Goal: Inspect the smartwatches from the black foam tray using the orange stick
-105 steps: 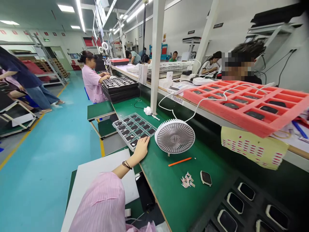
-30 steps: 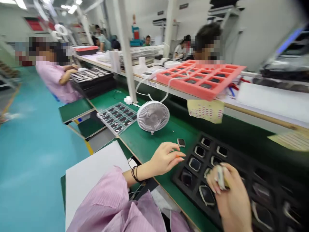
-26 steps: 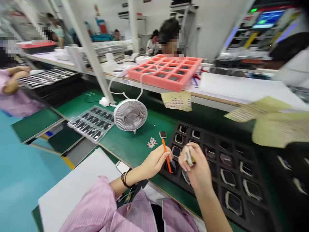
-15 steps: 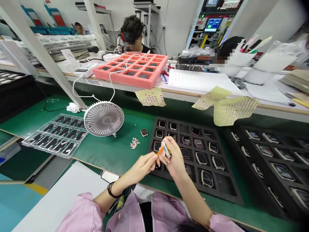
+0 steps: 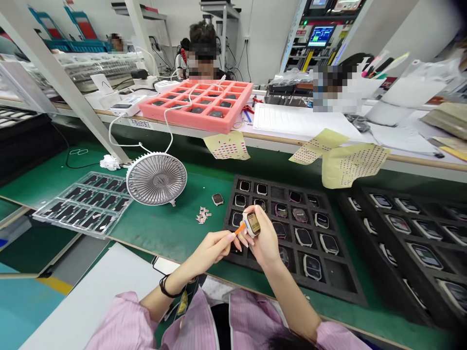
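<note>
My right fingers (image 5: 260, 212) clasp watch (image 5: 253, 224) by edges, screen facing me, likely to steady it; left fingers (image 5: 228, 237) pinch orange stick (image 5: 239, 229), tip at watch's side.

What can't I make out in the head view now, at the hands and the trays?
All in the head view:
Back of the watch: turned away, behind the right hand.
Rear end of the orange stick: hidden by the left hand.
Whether the stick's tip touches the watch: too small to tell.
Some cells of the black tray: behind the hands.
Second tray, far side: cut off by the right edge.
</note>
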`<state>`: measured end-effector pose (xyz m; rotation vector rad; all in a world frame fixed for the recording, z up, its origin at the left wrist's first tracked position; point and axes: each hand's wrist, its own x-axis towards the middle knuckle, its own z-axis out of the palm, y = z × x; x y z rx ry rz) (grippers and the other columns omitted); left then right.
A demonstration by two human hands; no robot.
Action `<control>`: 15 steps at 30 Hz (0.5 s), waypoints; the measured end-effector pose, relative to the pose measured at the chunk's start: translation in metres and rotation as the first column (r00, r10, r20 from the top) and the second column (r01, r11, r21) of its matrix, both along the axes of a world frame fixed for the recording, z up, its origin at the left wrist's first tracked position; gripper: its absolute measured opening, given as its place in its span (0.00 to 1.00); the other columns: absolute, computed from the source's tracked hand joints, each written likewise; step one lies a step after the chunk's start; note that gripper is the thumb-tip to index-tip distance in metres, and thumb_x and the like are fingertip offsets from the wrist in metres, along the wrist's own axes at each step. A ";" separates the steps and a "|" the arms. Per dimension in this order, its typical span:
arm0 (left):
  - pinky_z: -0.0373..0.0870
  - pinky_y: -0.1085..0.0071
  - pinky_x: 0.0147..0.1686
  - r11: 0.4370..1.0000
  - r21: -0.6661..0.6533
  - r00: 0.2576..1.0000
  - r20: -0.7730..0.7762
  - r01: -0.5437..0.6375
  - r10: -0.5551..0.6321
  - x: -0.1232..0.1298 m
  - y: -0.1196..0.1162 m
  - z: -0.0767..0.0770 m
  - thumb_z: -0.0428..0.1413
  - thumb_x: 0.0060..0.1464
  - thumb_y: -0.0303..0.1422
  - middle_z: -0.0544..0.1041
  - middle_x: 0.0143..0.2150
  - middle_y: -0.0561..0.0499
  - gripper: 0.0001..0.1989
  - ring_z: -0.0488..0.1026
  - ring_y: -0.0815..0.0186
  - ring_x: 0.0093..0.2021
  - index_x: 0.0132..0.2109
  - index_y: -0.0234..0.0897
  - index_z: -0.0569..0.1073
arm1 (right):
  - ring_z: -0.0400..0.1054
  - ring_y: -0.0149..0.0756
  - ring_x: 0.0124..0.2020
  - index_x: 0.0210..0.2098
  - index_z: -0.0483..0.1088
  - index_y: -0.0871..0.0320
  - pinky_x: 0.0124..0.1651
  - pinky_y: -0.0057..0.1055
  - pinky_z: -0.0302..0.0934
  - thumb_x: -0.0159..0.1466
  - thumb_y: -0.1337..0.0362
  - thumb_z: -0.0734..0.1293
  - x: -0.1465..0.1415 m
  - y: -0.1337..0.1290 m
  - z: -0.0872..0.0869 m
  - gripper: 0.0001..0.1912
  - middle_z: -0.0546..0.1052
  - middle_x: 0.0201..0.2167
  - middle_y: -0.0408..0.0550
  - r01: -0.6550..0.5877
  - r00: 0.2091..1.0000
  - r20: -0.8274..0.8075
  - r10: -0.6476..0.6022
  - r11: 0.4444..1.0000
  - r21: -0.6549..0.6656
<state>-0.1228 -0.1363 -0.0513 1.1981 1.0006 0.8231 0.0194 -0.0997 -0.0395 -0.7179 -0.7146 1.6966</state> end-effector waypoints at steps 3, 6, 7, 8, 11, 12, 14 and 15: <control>0.46 0.79 0.14 1.000 -0.005 1.000 0.000 0.000 0.000 0.000 0.000 -0.001 0.49 0.58 0.52 0.52 0.17 0.62 0.25 0.47 0.77 0.16 0.32 0.32 0.72 | 0.52 0.21 0.10 0.32 0.67 0.57 0.13 0.19 0.50 0.59 0.53 0.68 0.003 0.000 0.000 0.13 0.64 0.14 0.34 -0.030 1.000 -0.006 0.030 0.999 0.025; 0.45 0.79 0.14 1.000 -0.028 1.000 0.001 0.002 -0.002 -0.001 0.000 -0.001 0.49 0.58 0.52 0.52 0.17 0.62 0.25 0.46 0.77 0.16 0.33 0.32 0.73 | 0.53 0.22 0.10 0.33 0.66 0.56 0.13 0.19 0.50 0.58 0.56 0.68 0.005 0.000 -0.001 0.11 0.65 0.15 0.34 -0.052 0.999 0.004 0.052 0.998 0.037; 0.45 0.79 0.14 1.000 -0.031 1.000 -0.001 0.003 -0.003 -0.001 0.000 0.000 0.49 0.58 0.51 0.52 0.17 0.62 0.25 0.46 0.77 0.16 0.33 0.32 0.73 | 0.53 0.22 0.10 0.33 0.66 0.56 0.13 0.19 0.50 0.58 0.56 0.69 0.005 0.001 -0.001 0.11 0.65 0.15 0.34 -0.054 0.998 0.012 0.054 0.998 0.034; 0.45 0.79 0.14 0.999 -0.034 1.000 -0.006 0.006 -0.006 -0.002 0.000 0.000 0.49 0.58 0.51 0.52 0.17 0.62 0.25 0.45 0.77 0.16 0.34 0.31 0.74 | 0.52 0.21 0.10 0.33 0.65 0.56 0.13 0.19 0.50 0.58 0.56 0.69 0.005 0.001 -0.001 0.12 0.65 0.15 0.33 -0.051 0.998 0.022 0.050 0.998 0.029; 0.46 0.79 0.14 0.999 -0.041 0.999 -0.041 0.032 -0.034 -0.004 0.001 0.004 0.49 0.59 0.51 0.52 0.17 0.62 0.26 0.46 0.76 0.16 0.36 0.31 0.76 | 0.47 0.19 0.09 0.30 0.64 0.56 0.11 0.17 0.47 0.58 0.54 0.71 0.002 0.001 -0.003 0.15 0.64 0.14 0.32 -0.042 0.998 0.056 0.041 0.999 0.013; 0.47 0.79 0.14 0.997 -0.042 0.997 -0.055 0.057 -0.059 -0.004 0.001 0.006 0.48 0.59 0.51 0.52 0.17 0.62 0.26 0.46 0.76 0.16 0.37 0.30 0.76 | 0.46 0.19 0.09 0.30 0.63 0.56 0.11 0.17 0.46 0.57 0.54 0.71 0.002 0.001 -0.004 0.15 0.63 0.14 0.31 -0.054 0.996 0.072 0.054 0.998 0.009; 0.47 0.79 0.15 0.994 -0.034 0.991 -0.086 0.103 -0.106 -0.006 0.001 0.009 0.48 0.60 0.51 0.53 0.17 0.61 0.26 0.48 0.76 0.16 0.39 0.30 0.77 | 0.45 0.18 0.09 0.30 0.63 0.56 0.11 0.16 0.44 0.57 0.54 0.72 0.000 0.000 -0.006 0.16 0.61 0.12 0.30 -0.097 0.991 0.096 0.097 0.995 -0.003; 0.47 0.79 0.15 0.994 -0.025 0.989 -0.099 0.109 -0.111 -0.006 0.001 0.011 0.48 0.60 0.51 0.54 0.16 0.61 0.27 0.48 0.76 0.16 0.38 0.30 0.77 | 0.44 0.18 0.09 0.30 0.64 0.56 0.11 0.16 0.43 0.57 0.54 0.72 0.000 0.000 -0.007 0.16 0.60 0.12 0.30 -0.117 0.988 0.097 0.118 0.993 -0.010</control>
